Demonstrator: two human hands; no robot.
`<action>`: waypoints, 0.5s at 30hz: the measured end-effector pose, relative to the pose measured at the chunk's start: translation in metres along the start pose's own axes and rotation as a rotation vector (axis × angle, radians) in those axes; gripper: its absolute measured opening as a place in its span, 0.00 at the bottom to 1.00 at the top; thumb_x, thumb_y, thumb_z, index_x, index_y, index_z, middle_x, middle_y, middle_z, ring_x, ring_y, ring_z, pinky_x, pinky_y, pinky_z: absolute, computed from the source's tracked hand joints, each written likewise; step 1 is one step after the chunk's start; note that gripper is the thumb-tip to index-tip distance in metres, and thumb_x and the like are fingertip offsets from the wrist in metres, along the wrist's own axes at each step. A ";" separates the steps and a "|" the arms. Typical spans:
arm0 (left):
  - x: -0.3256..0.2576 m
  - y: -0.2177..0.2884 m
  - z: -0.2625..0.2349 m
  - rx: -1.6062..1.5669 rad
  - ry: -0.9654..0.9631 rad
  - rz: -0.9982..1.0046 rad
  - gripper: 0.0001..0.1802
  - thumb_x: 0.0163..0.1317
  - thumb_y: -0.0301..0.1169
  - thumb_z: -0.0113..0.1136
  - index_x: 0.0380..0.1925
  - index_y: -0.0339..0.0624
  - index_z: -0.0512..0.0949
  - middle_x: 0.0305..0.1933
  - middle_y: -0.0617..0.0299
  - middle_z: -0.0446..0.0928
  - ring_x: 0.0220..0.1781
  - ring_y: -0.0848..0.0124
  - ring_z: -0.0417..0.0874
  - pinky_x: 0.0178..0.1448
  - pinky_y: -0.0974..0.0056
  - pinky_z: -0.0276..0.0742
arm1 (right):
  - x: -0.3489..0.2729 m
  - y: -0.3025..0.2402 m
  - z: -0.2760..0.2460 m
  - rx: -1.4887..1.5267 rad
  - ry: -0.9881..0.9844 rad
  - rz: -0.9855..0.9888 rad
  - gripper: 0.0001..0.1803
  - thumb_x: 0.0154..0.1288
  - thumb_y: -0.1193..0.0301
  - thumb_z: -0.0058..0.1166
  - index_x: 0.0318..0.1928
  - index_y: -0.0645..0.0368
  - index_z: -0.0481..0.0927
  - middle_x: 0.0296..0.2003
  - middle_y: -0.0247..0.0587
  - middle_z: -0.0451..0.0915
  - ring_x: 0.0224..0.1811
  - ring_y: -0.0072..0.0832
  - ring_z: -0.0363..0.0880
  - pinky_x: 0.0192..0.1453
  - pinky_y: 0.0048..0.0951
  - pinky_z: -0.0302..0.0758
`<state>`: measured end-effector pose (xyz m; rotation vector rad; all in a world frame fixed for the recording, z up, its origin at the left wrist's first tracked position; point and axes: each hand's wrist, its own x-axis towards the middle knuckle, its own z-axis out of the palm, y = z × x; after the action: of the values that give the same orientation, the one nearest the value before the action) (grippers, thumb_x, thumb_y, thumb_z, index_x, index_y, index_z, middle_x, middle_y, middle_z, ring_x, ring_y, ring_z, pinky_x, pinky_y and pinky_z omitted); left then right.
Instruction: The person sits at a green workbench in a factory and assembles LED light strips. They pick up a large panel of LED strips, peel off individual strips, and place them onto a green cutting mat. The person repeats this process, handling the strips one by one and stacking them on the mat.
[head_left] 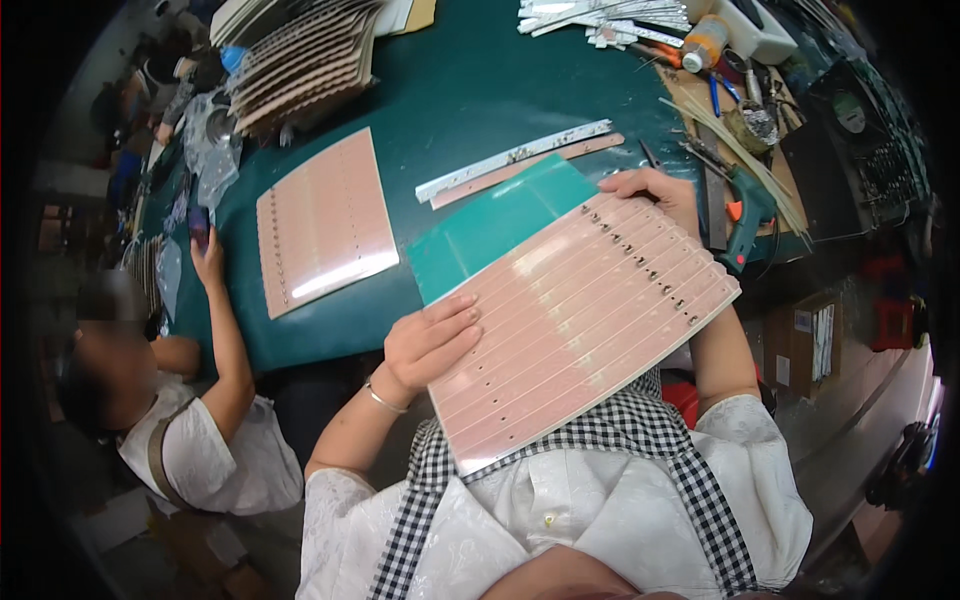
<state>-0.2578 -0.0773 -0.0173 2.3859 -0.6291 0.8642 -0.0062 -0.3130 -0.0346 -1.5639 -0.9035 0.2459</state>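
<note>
A pink ribbed board with a scalloped edge, a row of small dark metal pieces and several small holes slants across my lap and the table's near edge. My left hand lies on its left part, fingers flat on the surface. At the far right corner, my right hand grips the board's edge, fingers bent over it; its thumb is hidden. Beyond the board, a smooth bright green sheet shows on the table, partly covered by it. A second pink ribbed board lies flat to the left.
A white strip and a pink strip lie beyond the sheet. Stacked boards stand far left. A green glue gun, tools and an orange bottle crowd the right. A co-worker sits left, holding a phone.
</note>
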 end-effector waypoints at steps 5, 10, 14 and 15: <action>-0.002 -0.011 -0.006 -0.213 0.165 -0.198 0.12 0.51 0.21 0.63 0.37 0.29 0.81 0.41 0.44 0.81 0.47 0.53 0.84 0.49 0.59 0.83 | 0.010 -0.003 -0.001 0.067 0.063 0.218 0.12 0.56 0.73 0.62 0.41 0.63 0.82 0.32 0.34 0.83 0.30 0.20 0.79 0.35 0.22 0.75; -0.021 -0.023 -0.019 -0.231 0.654 -0.615 0.23 0.60 0.19 0.60 0.56 0.36 0.68 0.59 0.53 0.71 0.57 0.60 0.75 0.61 0.52 0.73 | 0.025 0.003 -0.015 0.236 0.001 0.433 0.07 0.55 0.83 0.61 0.36 0.65 0.82 0.28 0.35 0.81 0.27 0.18 0.77 0.32 0.19 0.74; 0.019 -0.018 -0.040 -0.630 1.040 -0.765 0.22 0.59 0.19 0.62 0.54 0.36 0.71 0.54 0.56 0.75 0.55 0.66 0.76 0.61 0.57 0.72 | 0.055 0.019 -0.024 0.294 0.080 0.374 0.06 0.55 0.83 0.61 0.36 0.66 0.82 0.27 0.35 0.81 0.28 0.18 0.78 0.32 0.20 0.75; 0.018 -0.021 -0.043 -0.644 1.049 -0.792 0.23 0.59 0.20 0.62 0.55 0.36 0.70 0.55 0.56 0.74 0.55 0.66 0.76 0.61 0.57 0.71 | 0.064 0.023 -0.024 0.278 0.100 0.369 0.06 0.55 0.83 0.61 0.36 0.66 0.82 0.27 0.35 0.81 0.27 0.18 0.78 0.32 0.19 0.74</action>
<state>-0.2521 -0.0403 0.0171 1.1456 0.3971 1.1153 0.0607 -0.2876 -0.0290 -1.4582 -0.4744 0.5278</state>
